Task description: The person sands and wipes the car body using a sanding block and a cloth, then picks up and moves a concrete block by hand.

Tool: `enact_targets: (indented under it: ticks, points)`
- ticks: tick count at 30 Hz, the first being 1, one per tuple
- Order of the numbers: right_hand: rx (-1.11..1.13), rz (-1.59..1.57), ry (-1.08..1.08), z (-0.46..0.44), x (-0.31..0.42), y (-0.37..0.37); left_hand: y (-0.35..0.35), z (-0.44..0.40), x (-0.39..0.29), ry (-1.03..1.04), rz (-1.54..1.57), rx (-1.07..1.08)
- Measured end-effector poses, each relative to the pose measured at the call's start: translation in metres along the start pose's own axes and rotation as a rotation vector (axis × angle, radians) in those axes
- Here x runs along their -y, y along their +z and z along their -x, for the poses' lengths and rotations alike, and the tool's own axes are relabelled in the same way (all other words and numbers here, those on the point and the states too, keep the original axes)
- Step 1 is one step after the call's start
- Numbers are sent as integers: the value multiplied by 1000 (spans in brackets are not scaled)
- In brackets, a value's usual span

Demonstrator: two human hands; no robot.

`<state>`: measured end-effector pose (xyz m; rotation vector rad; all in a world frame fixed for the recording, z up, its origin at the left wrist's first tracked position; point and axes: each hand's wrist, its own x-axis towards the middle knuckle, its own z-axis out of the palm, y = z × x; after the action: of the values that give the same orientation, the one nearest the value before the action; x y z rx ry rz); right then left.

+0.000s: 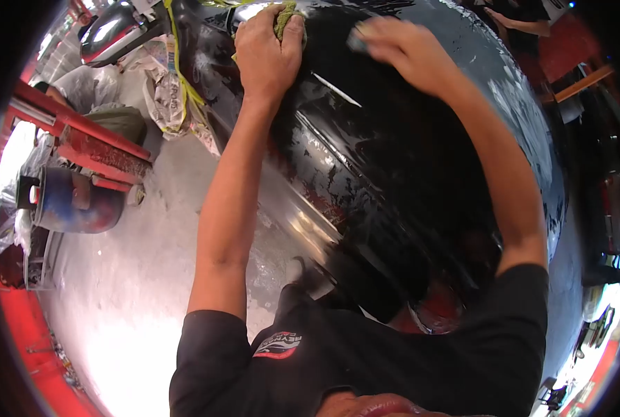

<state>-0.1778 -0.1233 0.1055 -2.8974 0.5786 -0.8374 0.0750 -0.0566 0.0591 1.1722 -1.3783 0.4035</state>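
Across the middle stretches a glossy black car body panel point(337, 149) with patchy, whitish smears. Near its top edge my left hand point(268, 52) is closed on a green-yellow cloth point(285, 19) and rests against the surface. To the right, my right hand point(397, 45) is over the dark panel, its fingers bent around a small greyish object point(357, 39). Motion smears that hand, so what the object is cannot be made out. Yellow tape point(176, 62) and printed masking paper point(165, 101) run along the panel at the left.
A side mirror point(117, 31) is at the upper left. Below it are a red metal frame point(80, 135) and a paint-stained blue container point(79, 200) above the grey floor point(115, 278). At the upper right another person's hand point(515, 22) shows beside the car.
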Motion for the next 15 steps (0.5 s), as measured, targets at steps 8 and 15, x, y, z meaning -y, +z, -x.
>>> enact_targets:
  ticks: [8,15]
  points:
    - [45,-58,20,70,54,-31,-4,-3,-9,-102,-51,19]
    - [-11,142,-154,-7,46,12,-8,0,-14,-90,29,9]
